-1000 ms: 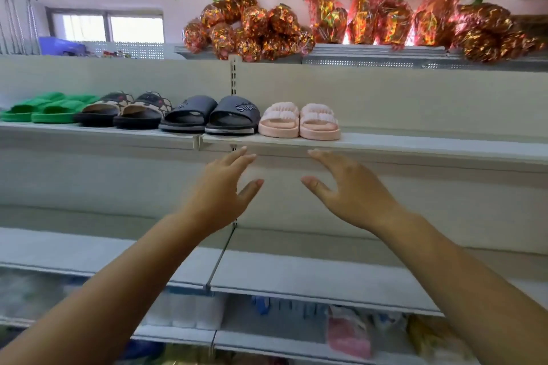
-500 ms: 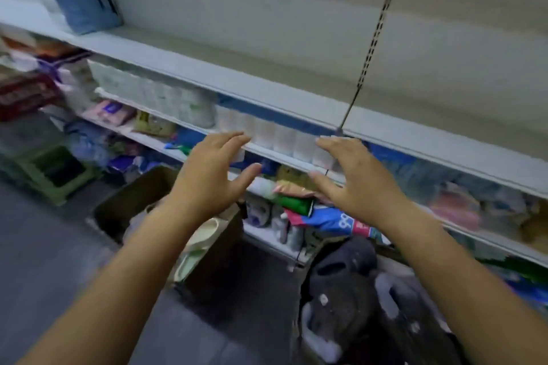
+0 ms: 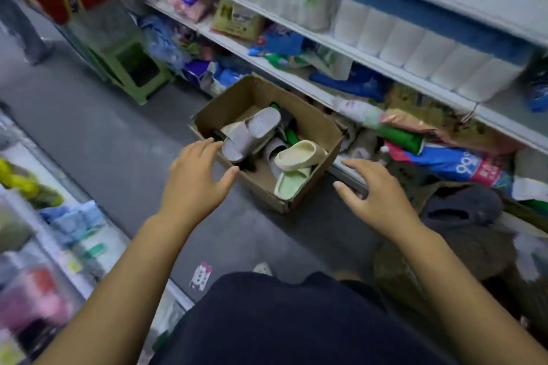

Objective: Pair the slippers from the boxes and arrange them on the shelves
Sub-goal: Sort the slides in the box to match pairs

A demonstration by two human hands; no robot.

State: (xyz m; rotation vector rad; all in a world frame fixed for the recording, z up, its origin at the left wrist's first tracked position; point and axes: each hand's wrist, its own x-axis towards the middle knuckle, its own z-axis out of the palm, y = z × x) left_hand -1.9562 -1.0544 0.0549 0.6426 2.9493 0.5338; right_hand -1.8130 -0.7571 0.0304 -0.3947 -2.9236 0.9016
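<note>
An open cardboard box stands on the grey floor below the shelves. Inside lie a grey-mauve slipper, a cream slipper and a pale green slipper, with dark and green ones underneath. My left hand hovers with relaxed fingers over the box's near-left edge, close to the grey-mauve slipper and holding nothing. My right hand floats empty to the right of the box, fingers spread. A second box at the right holds a dark grey slipper.
White shelves at the top right carry tissue packs and mixed packets. A green plastic stool stands at the back left. Another rack of goods lines the left side. The grey floor runs between them.
My view has swung from the upper shelf with paired slippers down to the floor boxes. Both hands have come down with it, empty, toward the cardboard box.
</note>
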